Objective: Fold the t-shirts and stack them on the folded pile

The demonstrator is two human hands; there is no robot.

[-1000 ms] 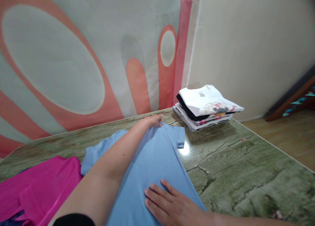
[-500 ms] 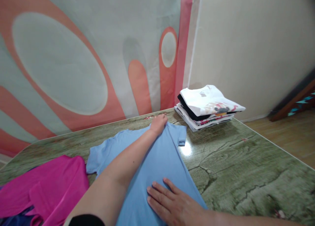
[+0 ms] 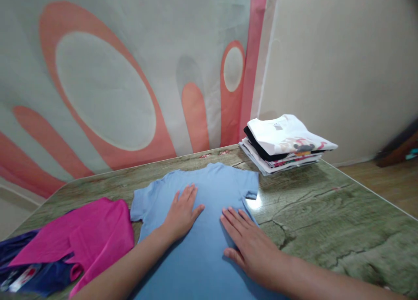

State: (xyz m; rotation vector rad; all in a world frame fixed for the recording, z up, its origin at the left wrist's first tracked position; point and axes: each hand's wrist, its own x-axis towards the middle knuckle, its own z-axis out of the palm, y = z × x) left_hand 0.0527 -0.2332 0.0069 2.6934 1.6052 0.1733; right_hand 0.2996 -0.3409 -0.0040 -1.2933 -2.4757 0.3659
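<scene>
A light blue short-sleeved T-shirt lies spread out, its neck end toward the wall and its lower part running out of view at the bottom. My left hand rests palm down on its upper left half, fingers stretched out. On the right half, a little nearer to me, my right hand lies flat with the fingers extended and the thumb apart. Neither hand grips the cloth. Both sleeves stick out to the sides, and the shirt looks mostly smooth.
A stack of folded shirts, a white printed one on top, sits at the table's back right. Left of the T-shirt lie a bright pink garment and a dark blue one. The wood-patterned table meets a patterned wall behind.
My left hand has come back from the T-shirt's neck edge to its upper middle. My right hand has slid up the shirt, away from me. The view has shifted slightly left.
</scene>
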